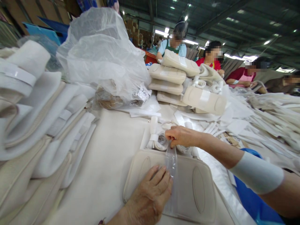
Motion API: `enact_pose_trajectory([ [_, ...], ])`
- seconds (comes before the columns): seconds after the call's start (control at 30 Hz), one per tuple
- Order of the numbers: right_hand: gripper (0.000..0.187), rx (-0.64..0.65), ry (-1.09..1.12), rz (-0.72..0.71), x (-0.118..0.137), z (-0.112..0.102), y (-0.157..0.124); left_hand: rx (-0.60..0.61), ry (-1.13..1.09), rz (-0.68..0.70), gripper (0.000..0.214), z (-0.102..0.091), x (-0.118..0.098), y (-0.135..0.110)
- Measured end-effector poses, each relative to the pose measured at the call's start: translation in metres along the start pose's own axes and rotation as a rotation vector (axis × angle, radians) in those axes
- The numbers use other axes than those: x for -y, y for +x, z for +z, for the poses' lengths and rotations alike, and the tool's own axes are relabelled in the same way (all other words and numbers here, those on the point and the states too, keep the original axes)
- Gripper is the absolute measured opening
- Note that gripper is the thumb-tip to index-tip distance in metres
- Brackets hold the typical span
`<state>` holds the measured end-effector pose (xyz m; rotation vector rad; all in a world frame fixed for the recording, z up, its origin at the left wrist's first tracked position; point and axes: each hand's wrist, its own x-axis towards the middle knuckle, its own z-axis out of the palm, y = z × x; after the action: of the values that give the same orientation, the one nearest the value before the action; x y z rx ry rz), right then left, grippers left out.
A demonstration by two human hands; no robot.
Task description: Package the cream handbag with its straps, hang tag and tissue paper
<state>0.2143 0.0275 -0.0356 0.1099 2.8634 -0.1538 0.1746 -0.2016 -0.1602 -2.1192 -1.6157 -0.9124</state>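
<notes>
A folded beige padded piece (185, 187) with oval stitched outlines lies in front of me. Down its middle runs a clear plastic strip (172, 161). My left hand (152, 192) presses flat on the piece, its fingertips on the strip's edge. Above the piece's far edge, my right hand (179, 136) has its fingers closed on the upper end of the strip. Just beyond that edge, partly hidden by my right hand, is a rolled white strap (154, 137) with a band round it.
White and beige folded pieces (47, 125) are heaped on the left. Farther back stand a large clear plastic bag (100, 53) and a stack of wrapped beige pieces (167, 75). Loose white strips (269, 122) cover the right side. Several people (173, 45) work across the table.
</notes>
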Motion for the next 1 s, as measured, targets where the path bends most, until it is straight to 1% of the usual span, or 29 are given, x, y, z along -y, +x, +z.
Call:
enact_pose_trajectory([
  [0.07,0.010,-0.079,-0.059,0.013,0.005,0.003,-0.008,0.000,-0.027,-0.004,0.030,0.000,0.000,0.000],
  [0.1,0.010,-0.149,-0.087,0.013,0.010,0.007,-0.015,-0.003,-0.043,-0.007,0.030,0.000,0.000,-0.001],
  [0.13,0.014,-0.239,-0.112,0.003,0.018,0.012,-0.025,-0.005,-0.059,-0.011,0.029,0.000,0.000,-0.001],
  [0.2,0.024,-0.459,-0.161,-0.059,0.040,0.030,-0.048,-0.009,-0.097,-0.016,0.027,0.000,0.001,-0.001],
  [0.23,0.027,-0.539,-0.173,-0.091,0.053,0.042,-0.060,-0.009,-0.117,-0.018,0.025,-0.001,0.001,0.000],
  [0.27,0.029,-0.588,-0.184,-0.107,0.066,0.056,-0.073,-0.010,-0.139,-0.023,0.022,-0.003,0.000,0.001],
  [0.3,0.032,-0.632,-0.222,-0.108,0.080,0.072,-0.084,-0.010,-0.163,-0.034,0.020,-0.005,0.000,0.002],
  [0.37,0.035,-0.644,-0.353,-0.035,0.103,0.102,-0.101,-0.014,-0.209,-0.060,0.021,-0.012,0.000,0.004],
  [0.43,0.039,-0.629,-0.407,0.018,0.121,0.127,-0.110,-0.025,-0.216,-0.068,0.027,-0.017,-0.001,0.006],
  [0.47,0.041,-0.632,-0.404,0.019,0.128,0.137,-0.112,-0.032,-0.200,-0.058,0.032,-0.019,-0.001,0.006],
  [0.5,0.040,-0.657,-0.363,-0.003,0.132,0.144,-0.113,-0.036,-0.176,-0.040,0.037,-0.021,-0.001,0.007],
  [0.57,0.033,-0.764,-0.229,-0.075,0.137,0.153,-0.117,-0.029,-0.132,-0.008,0.041,-0.022,-0.001,0.007],
  [0.63,0.025,-0.870,-0.106,-0.122,0.136,0.155,-0.126,-0.024,-0.133,0.001,0.037,-0.023,-0.001,0.008],
  [0.67,0.024,-0.915,-0.060,-0.086,0.134,0.154,-0.133,-0.038,-0.157,-0.004,0.033,-0.024,0.000,0.009],
  [0.7,0.023,-0.963,-0.021,0.008,0.131,0.153,-0.142,-0.063,-0.188,-0.022,0.028,-0.026,0.001,0.010],
  [0.73,0.022,-1.016,0.029,0.156,0.128,0.152,-0.150,-0.106,-0.208,-0.051,0.024,-0.028,0.002,0.011],
  [0.77,0.024,-1.061,0.119,0.335,0.124,0.151,-0.157,-0.164,-0.199,-0.084,0.021,-0.030,0.005,0.012],
  [0.8,0.031,-1.085,0.245,0.524,0.119,0.151,-0.162,-0.229,-0.150,-0.128,0.019,-0.033,0.008,0.013],
  [0.83,0.040,-1.080,0.389,0.690,0.116,0.151,-0.165,-0.290,-0.064,-0.190,0.019,-0.035,0.012,0.014],
  [0.87,0.049,-1.046,0.529,0.804,0.113,0.152,-0.165,-0.333,0.040,-0.273,0.023,-0.036,0.016,0.013],
  [0.9,0.056,-1.002,0.652,0.870,0.110,0.155,-0.162,-0.344,0.134,-0.373,0.030,-0.036,0.022,0.012],
  [0.93,0.061,-0.971,0.744,0.905,0.110,0.159,-0.159,-0.317,0.191,-0.481,0.038,-0.036,0.027,0.010],
  [0.97,0.062,-0.966,0.794,0.914,0.110,0.164,-0.154,-0.254,0.205,-0.586,0.044,-0.036,0.032,0.007],
  [1.0,0.061,-0.987,0.803,0.911,0.113,0.170,-0.151,-0.181,0.190,-0.667,0.047,-0.037,0.036,0.002],
])
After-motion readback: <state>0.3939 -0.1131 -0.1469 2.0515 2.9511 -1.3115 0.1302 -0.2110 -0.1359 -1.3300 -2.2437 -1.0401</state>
